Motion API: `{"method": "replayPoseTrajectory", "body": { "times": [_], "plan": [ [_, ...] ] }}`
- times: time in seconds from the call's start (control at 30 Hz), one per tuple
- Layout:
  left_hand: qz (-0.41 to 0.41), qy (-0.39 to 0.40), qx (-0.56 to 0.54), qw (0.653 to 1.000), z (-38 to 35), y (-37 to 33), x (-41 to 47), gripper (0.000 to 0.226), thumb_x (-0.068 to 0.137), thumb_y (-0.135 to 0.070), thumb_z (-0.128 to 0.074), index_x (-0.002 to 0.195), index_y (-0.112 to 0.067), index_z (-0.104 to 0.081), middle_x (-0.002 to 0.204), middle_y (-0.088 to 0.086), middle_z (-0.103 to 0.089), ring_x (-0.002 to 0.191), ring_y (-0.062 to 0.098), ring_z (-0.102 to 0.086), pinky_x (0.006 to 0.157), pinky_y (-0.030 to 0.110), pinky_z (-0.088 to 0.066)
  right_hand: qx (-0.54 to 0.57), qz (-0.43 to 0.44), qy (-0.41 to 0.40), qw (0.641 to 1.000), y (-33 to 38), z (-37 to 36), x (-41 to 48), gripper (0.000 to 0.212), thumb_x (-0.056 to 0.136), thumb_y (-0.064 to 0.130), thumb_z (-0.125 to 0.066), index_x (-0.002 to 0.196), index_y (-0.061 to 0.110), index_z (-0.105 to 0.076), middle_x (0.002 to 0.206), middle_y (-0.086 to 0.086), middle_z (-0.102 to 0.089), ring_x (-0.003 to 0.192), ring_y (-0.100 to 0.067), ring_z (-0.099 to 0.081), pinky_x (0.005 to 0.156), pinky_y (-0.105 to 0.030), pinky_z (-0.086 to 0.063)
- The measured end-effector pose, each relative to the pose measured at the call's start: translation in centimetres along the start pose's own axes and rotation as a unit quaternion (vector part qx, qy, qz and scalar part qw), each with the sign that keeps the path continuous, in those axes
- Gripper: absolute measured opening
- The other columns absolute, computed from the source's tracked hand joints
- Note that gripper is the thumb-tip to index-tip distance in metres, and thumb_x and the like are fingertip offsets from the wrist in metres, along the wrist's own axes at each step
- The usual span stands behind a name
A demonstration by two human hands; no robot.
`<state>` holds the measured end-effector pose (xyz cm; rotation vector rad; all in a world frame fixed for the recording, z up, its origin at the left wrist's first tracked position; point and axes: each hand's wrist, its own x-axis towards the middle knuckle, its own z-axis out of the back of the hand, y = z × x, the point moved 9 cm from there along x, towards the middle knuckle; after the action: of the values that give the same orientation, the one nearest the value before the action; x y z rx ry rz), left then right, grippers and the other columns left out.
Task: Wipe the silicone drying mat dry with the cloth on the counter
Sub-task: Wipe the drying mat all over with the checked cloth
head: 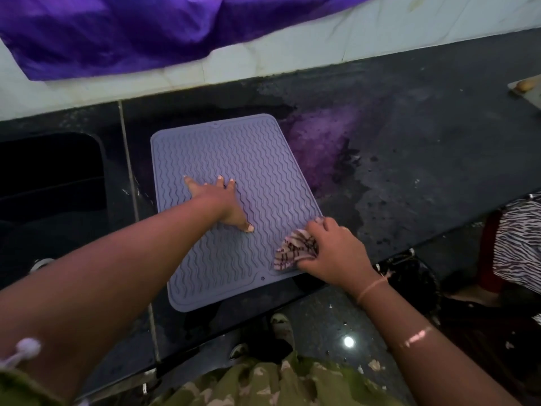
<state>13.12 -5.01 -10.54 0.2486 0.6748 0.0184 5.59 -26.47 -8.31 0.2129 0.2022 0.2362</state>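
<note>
A grey-blue silicone drying mat with wavy ridges lies flat on the dark counter, its near edge close to the counter's front. My left hand lies flat on the mat's middle with fingers spread, pressing it down. My right hand grips a bunched striped cloth and holds it against the mat's near right corner.
A dark sink basin is sunk into the counter left of the mat. Wet patches spread over the counter to the right. A purple cloth hangs over the white tiled wall behind. A zebra-striped fabric hangs at the right edge.
</note>
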Motion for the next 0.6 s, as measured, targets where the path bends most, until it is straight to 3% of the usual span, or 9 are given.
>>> {"method": "replayPoseTrajectory", "body": {
  "times": [0.1,0.2,0.33,0.47,0.6],
  "plan": [
    [-0.001,-0.001,-0.004,1.000,0.0,0.0,0.1,0.123,0.063,-0.086,-0.048,0.149,-0.023,0.014,0.159,0.003,0.012,0.145,0.035,-0.004,0.105,0.069,0.007,0.006,-0.009,0.012,1.000,-0.6,-0.4,-1.7,0.056,0.065,0.057,-0.059,0.111,0.028,-0.044,0.111,-0.001,-0.047,0.100,-0.029,-0.053,0.075,-0.036,-0.048],
    [-0.003,-0.004,-0.010,1.000,0.0,0.0,0.0,0.123,0.064,-0.085,-0.050,0.149,-0.023,0.013,0.159,0.004,0.011,0.145,0.036,-0.005,0.106,0.069,0.007,0.112,-0.036,0.035,0.992,-1.2,0.7,-0.5,0.047,0.065,0.053,-0.062,0.104,0.030,-0.049,0.101,0.001,-0.050,0.095,-0.025,-0.056,0.076,-0.035,-0.048],
    [0.001,-0.007,-0.018,1.000,0.1,0.0,-0.2,0.121,0.066,-0.083,-0.051,0.150,-0.023,0.012,0.159,0.004,0.010,0.145,0.035,-0.005,0.106,0.068,0.007,0.166,-0.008,-0.015,0.986,0.2,3.5,3.3,0.052,0.068,0.046,-0.065,0.115,0.030,-0.051,0.106,0.000,-0.052,0.097,-0.023,-0.054,0.083,-0.038,-0.048],
    [0.000,-0.014,-0.017,1.000,0.2,-0.1,-0.3,0.119,0.067,-0.081,-0.051,0.150,-0.022,0.011,0.159,0.005,0.009,0.145,0.034,-0.005,0.105,0.069,0.007,0.083,0.008,0.055,0.995,2.5,0.6,4.3,0.053,0.072,0.047,-0.065,0.117,0.023,-0.051,0.118,-0.007,-0.050,0.108,-0.033,-0.051,0.090,-0.042,-0.047],
    [-0.007,-0.012,-0.025,1.000,0.0,0.1,-0.3,0.119,0.067,-0.082,-0.051,0.149,-0.024,0.013,0.159,0.003,0.012,0.145,0.034,-0.005,0.105,0.069,0.007,0.068,0.001,0.020,0.997,1.2,-0.3,1.3,0.059,0.071,0.049,-0.064,0.120,0.022,-0.049,0.115,-0.008,-0.050,0.106,-0.035,-0.050,0.088,-0.038,-0.044]
  ]
}}
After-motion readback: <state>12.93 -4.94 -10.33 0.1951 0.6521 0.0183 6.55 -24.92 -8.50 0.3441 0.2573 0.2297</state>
